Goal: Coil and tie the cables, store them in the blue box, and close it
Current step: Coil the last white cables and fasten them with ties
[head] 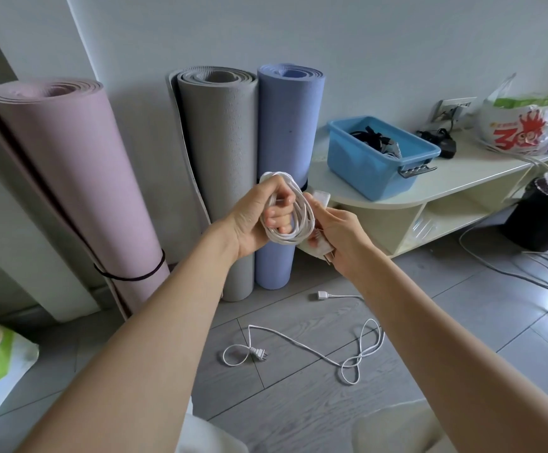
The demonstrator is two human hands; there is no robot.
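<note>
Coiled cable (290,207) gripped in left hand (259,220).

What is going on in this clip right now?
A person is bundling a white cable. The left hand grips the coiled white cable, while the right hand holds its white plug block beside the coil. Another white cable lies loose and uncoiled on the floor below. The blue box sits open on the low shelf, with dark cables already inside. No lid is visible.
</note>
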